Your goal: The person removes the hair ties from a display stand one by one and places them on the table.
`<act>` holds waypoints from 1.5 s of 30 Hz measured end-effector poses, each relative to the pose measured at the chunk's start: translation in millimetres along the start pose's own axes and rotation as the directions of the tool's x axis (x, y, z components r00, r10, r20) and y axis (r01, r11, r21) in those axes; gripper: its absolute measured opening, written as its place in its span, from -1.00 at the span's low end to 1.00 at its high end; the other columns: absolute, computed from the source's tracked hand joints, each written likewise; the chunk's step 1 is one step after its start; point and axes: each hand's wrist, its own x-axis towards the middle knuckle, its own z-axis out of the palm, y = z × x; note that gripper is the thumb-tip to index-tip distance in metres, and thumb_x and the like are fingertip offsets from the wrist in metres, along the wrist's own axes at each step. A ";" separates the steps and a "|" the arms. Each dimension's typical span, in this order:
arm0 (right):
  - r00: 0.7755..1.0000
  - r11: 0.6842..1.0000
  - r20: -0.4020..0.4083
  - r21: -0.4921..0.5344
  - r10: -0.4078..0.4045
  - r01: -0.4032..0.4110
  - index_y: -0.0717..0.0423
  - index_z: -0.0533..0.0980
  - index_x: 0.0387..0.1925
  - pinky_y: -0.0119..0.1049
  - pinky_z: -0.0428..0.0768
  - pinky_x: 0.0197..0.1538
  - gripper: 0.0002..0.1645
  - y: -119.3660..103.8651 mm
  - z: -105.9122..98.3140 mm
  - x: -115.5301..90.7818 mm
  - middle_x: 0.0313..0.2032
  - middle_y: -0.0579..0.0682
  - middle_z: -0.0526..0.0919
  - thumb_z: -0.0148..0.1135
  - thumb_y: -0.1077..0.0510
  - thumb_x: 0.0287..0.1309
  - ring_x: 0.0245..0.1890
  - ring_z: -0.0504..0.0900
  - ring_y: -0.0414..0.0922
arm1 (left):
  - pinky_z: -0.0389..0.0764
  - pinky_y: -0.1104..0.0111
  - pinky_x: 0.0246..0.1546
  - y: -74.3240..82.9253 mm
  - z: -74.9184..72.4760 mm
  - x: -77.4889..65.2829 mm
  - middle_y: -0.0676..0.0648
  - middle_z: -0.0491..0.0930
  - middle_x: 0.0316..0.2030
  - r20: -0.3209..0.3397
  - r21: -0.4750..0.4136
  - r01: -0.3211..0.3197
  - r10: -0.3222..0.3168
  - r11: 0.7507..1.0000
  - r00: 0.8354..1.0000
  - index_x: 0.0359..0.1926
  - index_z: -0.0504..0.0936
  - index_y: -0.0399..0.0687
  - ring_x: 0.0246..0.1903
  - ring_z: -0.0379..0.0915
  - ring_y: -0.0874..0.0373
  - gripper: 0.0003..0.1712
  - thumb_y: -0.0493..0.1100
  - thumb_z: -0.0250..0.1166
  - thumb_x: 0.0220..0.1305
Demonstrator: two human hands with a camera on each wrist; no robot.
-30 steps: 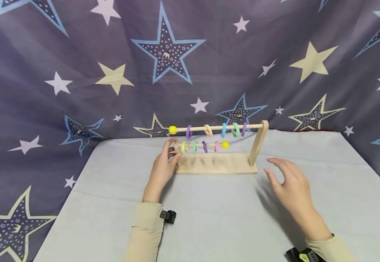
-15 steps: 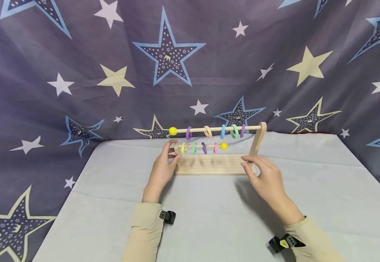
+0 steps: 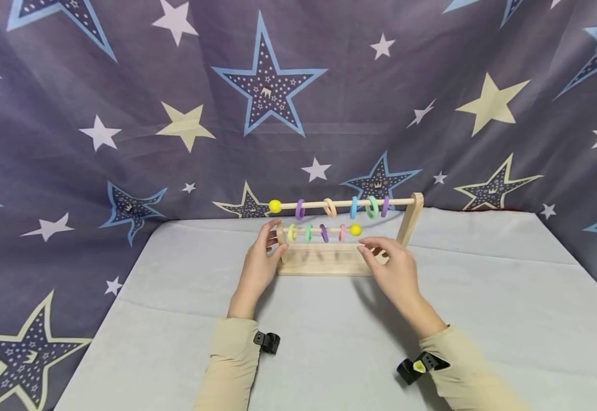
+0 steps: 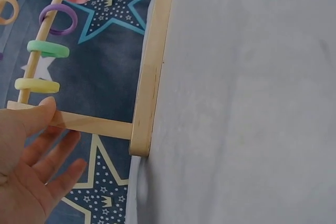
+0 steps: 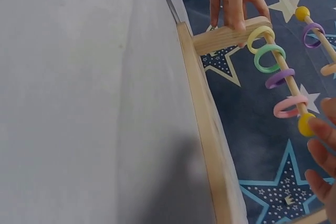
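Note:
A wooden ring rack [image 3: 324, 265] stands on the table, two rods above its base. My left hand [image 3: 257, 265] holds the short left post [image 4: 100, 124], thumb on one side and fingers on the other. From that post the lower rod runs right, carrying yellow [image 4: 38, 85], green [image 5: 270, 59], purple [image 3: 324, 233] and pink [image 5: 290, 107] rings, with a yellow ball [image 3: 355, 229] at its free end. My right hand [image 3: 396, 271] is beside this ball, fingers loosely bent, thumb and index fingertips apart with nothing between them.
The upper rod carries a purple ring [image 3: 300, 209], a peach ring [image 3: 330, 208], a blue ring [image 3: 353, 208], a green ring [image 3: 372, 207] and another purple one. It joins a tall right post [image 3: 410, 220]. Behind the pale table cloth [image 3: 324, 342] hangs a star-patterned curtain [image 3: 139, 148].
My right hand has moved left from beyond the rack's right end to near the lower rod's yellow ball. The left hand keeps its hold on the short post.

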 end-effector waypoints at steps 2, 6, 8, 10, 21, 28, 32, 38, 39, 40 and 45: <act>1.000 1.000 -0.003 0.000 0.025 -0.025 0.13 0.72 -0.24 -0.08 0.56 -0.33 -0.83 -0.7 4.2 0.0 -0.38 0.02 0.72 0.47 0.23 0.08 -0.40 0.64 -0.05 | 0.44 0.10 0.21 0.5 0.6 -1.7 -0.21 0.55 0.14 -0.003 -0.008 0.000 -0.001 1.000 1.000 0.41 0.28 0.16 0.15 0.48 -0.04 -0.33 -0.25 0.27 0.36; 0.998 0.998 0.000 -0.003 0.066 -0.066 0.13 0.74 -0.23 -0.17 0.53 -0.33 -0.82 -2.8 12.1 0.3 -0.37 0.03 0.73 0.48 0.21 0.08 -0.39 0.65 -0.05 | 0.46 0.12 0.19 0.4 0.7 -4.9 -0.21 0.57 0.12 -0.015 -0.008 -0.001 0.000 1.000 1.000 0.43 0.28 0.10 0.13 0.50 -0.04 -0.31 -0.26 0.28 0.34; 0.997 0.997 -0.003 -0.007 0.072 -0.072 0.12 0.74 -0.23 -0.21 0.52 -0.35 -0.82 -3.5 16.0 0.8 -0.38 0.03 0.73 0.48 0.19 0.08 -0.42 0.64 -0.06 | 0.48 0.11 0.17 0.3 0.3 -5.8 -0.22 0.58 0.10 -0.024 -0.005 0.001 -0.001 1.000 1.000 0.41 0.30 0.04 0.12 0.52 -0.05 -0.34 -0.26 0.29 0.34; 0.997 0.997 -0.009 -0.015 0.071 -0.071 0.11 0.75 -0.24 -0.23 0.51 -0.38 -0.82 -3.7 19.8 1.1 -0.39 0.04 0.74 0.48 0.18 0.08 -0.45 0.62 -0.08 | 0.48 0.11 0.15 0.2 -0.1 -6.4 -0.21 0.58 0.09 -0.026 -0.001 0.009 -0.009 1.000 1.000 0.38 0.33 -0.01 0.11 0.53 -0.05 -0.37 -0.27 0.29 0.34; 0.992 0.992 -0.018 -0.002 0.128 -0.129 0.11 0.76 -0.23 -0.20 0.50 -0.34 -0.81 -1.3 34.9 2.3 -0.40 0.05 0.75 0.47 0.13 0.10 -0.45 0.66 -0.05 | 0.47 0.11 0.16 3.8 -3.3 -1.8 -0.19 0.58 0.11 -0.009 0.011 0.023 -0.023 1.000 1.000 0.36 0.35 -0.05 0.12 0.52 -0.04 -0.41 -0.25 0.29 0.35; 0.980 0.981 -0.053 0.034 0.191 -0.190 0.09 0.76 -0.24 -0.21 0.49 -0.30 -0.78 -3.1 49.0 0.3 -0.45 0.01 0.75 0.50 0.09 0.08 -0.45 0.67 -0.06 | 0.47 0.10 0.15 4.1 -6.1 0.8 -0.21 0.58 0.11 -0.010 0.024 0.024 -0.024 0.999 1.000 0.36 0.35 -0.11 0.11 0.53 -0.06 -0.41 -0.25 0.29 0.35; 0.972 0.976 -0.094 0.045 0.216 -0.213 0.07 0.77 -0.24 -0.26 0.45 -0.33 -0.77 -6.4 53.9 0.4 -0.47 0.01 0.74 0.51 0.07 0.06 -0.47 0.66 -0.06 | 0.47 0.10 0.16 3.8 -6.7 1.2 -0.22 0.57 0.12 -0.006 0.030 0.025 -0.024 0.999 1.000 0.36 0.34 -0.12 0.11 0.52 -0.07 -0.40 -0.25 0.28 0.35; 0.964 0.974 -0.135 0.045 0.228 -0.224 0.08 0.76 -0.27 -0.28 0.37 -0.47 -0.80 -7.4 57.4 1.6 -0.50 0.03 0.71 0.50 0.08 0.06 -0.50 0.62 -0.06 | 0.47 0.08 0.16 2.8 -3.7 2.1 -0.22 0.57 0.12 -0.007 0.018 0.022 -0.022 1.000 1.000 0.36 0.34 -0.11 0.11 0.52 -0.08 -0.40 -0.25 0.28 0.35; 0.964 0.973 -0.138 0.045 0.229 -0.225 0.08 0.76 -0.28 -0.27 0.36 -0.49 -0.80 -7.1 57.7 1.5 -0.51 0.03 0.70 0.50 0.08 0.06 -0.50 0.62 -0.06 | 0.47 0.09 0.15 2.8 -3.2 1.9 -0.22 0.57 0.12 -0.006 0.017 0.024 -0.024 1.000 1.000 0.36 0.35 -0.11 0.11 0.53 -0.08 -0.41 -0.25 0.28 0.35; 0.964 0.974 -0.140 0.045 0.226 -0.221 0.09 0.76 -0.28 -0.27 0.36 -0.49 -0.81 -6.5 58.0 1.3 -0.51 0.03 0.70 0.50 0.09 0.07 -0.50 0.61 -0.06 | 0.48 0.09 0.15 2.4 -2.6 1.7 -0.22 0.58 0.11 -0.006 0.016 0.028 -0.027 0.999 1.000 0.36 0.35 -0.11 0.11 0.53 -0.07 -0.41 -0.25 0.29 0.35; 0.967 0.977 -0.140 0.048 0.211 -0.206 0.09 0.76 -0.28 -0.24 0.42 -0.45 -0.83 -3.9 59.3 0.5 -0.44 0.03 0.73 0.47 0.10 0.11 -0.44 0.63 -0.04 | 0.48 0.11 0.16 1.8 -2.0 2.3 -0.21 0.57 0.11 -0.003 0.012 0.029 -0.029 0.999 1.000 0.36 0.35 -0.11 0.11 0.53 -0.08 -0.40 -0.25 0.29 0.35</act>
